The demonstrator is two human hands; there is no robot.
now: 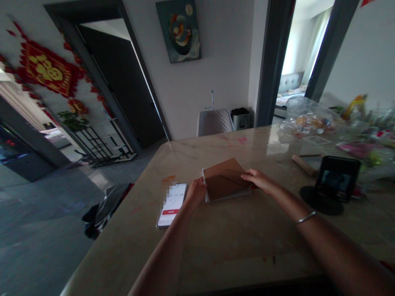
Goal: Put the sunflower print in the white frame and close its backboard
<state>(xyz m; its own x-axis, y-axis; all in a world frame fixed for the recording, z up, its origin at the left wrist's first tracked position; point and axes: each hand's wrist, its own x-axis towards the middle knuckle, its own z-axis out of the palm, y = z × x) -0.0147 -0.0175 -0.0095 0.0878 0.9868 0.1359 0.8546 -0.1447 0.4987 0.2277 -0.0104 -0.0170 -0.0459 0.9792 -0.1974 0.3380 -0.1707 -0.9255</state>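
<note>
A brown-covered notebook with pale page edges lies at the middle of the marble-like table. My left hand grips its left edge, fingers closed on it. On the right side, my right hand pinches the notebook's edge, with a thin dark line running across the cover towards the fingers. Just left of my left hand rests a phone with a lit white screen and a red button.
A black stand with a dark screen is at the right, beside a wooden-edged item. Clear plastic bags and wrapped flowers fill the back right. Beyond the far edge stands a grey quilted chair.
</note>
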